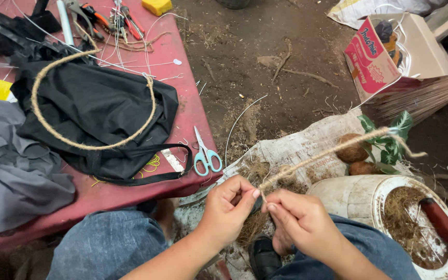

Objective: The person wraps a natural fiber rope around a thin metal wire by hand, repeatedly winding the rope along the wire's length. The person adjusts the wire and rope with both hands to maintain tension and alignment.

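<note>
While my left hand [227, 207] and right hand [299, 220] sit close together over my knees, both pinched shut on the near end of a jute twine [323, 153], I see it run taut up-right past a white bucket [356, 196] toward a leafy plant [390, 140].

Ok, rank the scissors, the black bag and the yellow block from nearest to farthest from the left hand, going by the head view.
From the left hand:
1. Scissors, teal-handled, on the red table's near corner just above the hand.
2. Black bag, further left on the table, under the twine hoop.
3. Yellow block, at the table's far edge, top of the picture.
</note>
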